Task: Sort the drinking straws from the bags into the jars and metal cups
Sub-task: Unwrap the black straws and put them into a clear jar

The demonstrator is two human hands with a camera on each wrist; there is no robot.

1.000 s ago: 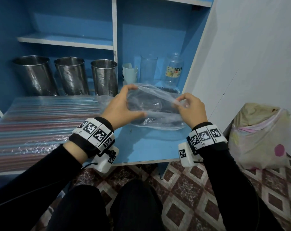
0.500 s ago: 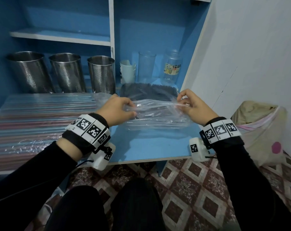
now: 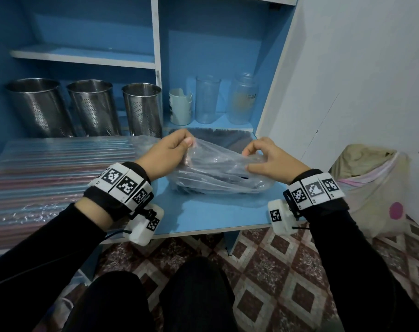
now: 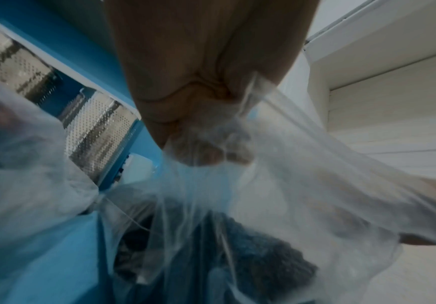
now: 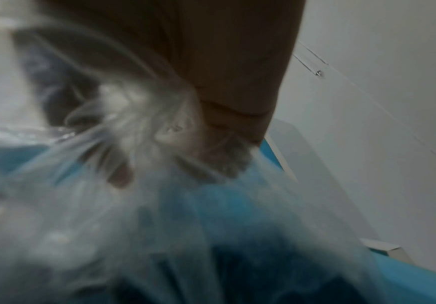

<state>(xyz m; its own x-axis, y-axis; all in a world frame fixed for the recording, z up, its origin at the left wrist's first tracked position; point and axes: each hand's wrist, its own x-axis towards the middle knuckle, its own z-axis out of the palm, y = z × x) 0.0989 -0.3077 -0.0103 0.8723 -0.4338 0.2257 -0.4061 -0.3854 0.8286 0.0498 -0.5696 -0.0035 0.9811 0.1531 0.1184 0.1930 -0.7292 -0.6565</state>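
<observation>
Nearest, both hands worked one clear bag of dark straws (image 3: 218, 173) resting on the blue bench (image 3: 203, 212): the left hand (image 3: 165, 154) pinched the film at one side and the right hand (image 3: 273, 161) pinched it opposite, each grip closed on plastic, knuckles up, wrists apart, apparently to pull the mouth open. Behind stood three perforated metal cups (image 3: 93, 109), then two glass jars (image 3: 207, 101), ready to receive straws.

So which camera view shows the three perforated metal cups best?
The head view: all three perforated metal cups stand in full on the blue shelf. The left wrist view shows only blurred parts; the right wrist view shows none.
</observation>
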